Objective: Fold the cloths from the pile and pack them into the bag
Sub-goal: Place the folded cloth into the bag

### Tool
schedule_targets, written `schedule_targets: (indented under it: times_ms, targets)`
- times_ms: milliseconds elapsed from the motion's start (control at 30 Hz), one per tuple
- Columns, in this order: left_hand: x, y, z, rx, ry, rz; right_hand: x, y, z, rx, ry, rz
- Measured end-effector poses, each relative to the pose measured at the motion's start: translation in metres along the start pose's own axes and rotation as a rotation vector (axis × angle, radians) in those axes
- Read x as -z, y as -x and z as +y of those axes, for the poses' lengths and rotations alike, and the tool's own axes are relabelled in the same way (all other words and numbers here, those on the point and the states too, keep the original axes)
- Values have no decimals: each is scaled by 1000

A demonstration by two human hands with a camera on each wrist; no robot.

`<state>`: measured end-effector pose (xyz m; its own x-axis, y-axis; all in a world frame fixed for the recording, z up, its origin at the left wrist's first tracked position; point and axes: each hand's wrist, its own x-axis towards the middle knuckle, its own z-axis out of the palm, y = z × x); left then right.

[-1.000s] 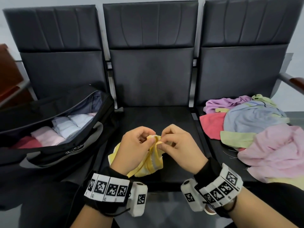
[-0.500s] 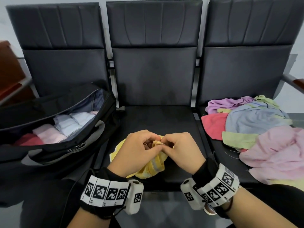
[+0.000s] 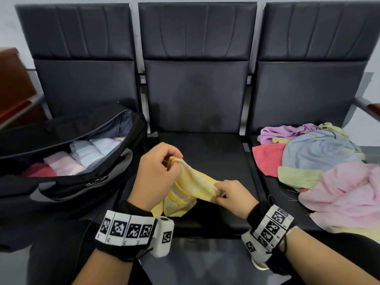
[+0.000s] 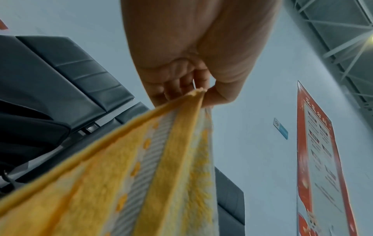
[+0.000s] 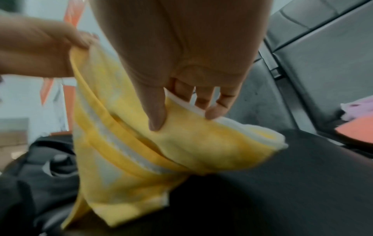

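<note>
A yellow cloth with pale stripes [image 3: 191,188] is stretched between my hands above the middle seat. My left hand [image 3: 162,167] pinches its upper corner, and the left wrist view shows that corner [image 4: 198,94] nipped between thumb and fingers. My right hand [image 3: 228,194] pinches the lower right edge; thumb and fingers [image 5: 159,115] clamp the yellow cloth [image 5: 181,143] there. The cloth's loose end hangs down toward the seat front. The black bag [image 3: 67,182] lies unzipped on the left seat with folded cloths [image 3: 82,157] inside. The pile of cloths [image 3: 320,167] covers the right seat.
Three black padded seats [image 3: 205,157] stand in a row with tall backrests. A metal armrest [image 3: 368,105] sticks out at the far right. A reddish-brown piece of furniture [image 3: 12,83] stands at the left edge.
My hands were together, bunching the yellow cloth. They have since drawn apart: the left rose and went left, the right dropped toward me, and the cloth is pulled out between them.
</note>
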<state>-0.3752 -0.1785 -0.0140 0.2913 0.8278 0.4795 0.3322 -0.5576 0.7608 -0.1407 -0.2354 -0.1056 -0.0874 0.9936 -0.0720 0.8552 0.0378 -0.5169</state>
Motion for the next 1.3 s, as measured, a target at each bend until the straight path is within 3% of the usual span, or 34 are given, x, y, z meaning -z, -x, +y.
schedule_targets:
  times_ms: [133,267,467,767,833,1000,1100,1300]
  targets:
    - [16,-8,0,37,61,154,-10,3,28,-73,130,-48]
    - [29,-14,-3,32,10,217,-11,8,36,-37,203,-16]
    - [49,-23,-5,31,-27,329,34,13,25,102,300,278]
    - [88,-57,-9,-10,-112,492,147,3,-17,283,483,579]
    - [95,-63,-9,-13,-155,505,161,2,-22,260,351,610]
    - [102,-64,-4,12,-239,486,179,6,-24,148,-265,749]
    - [100,-58,-2,51,-229,453,182,15,-29,177,-381,744]
    - [109,-60,5,40,-102,536,195,31,-35,253,-488,843]
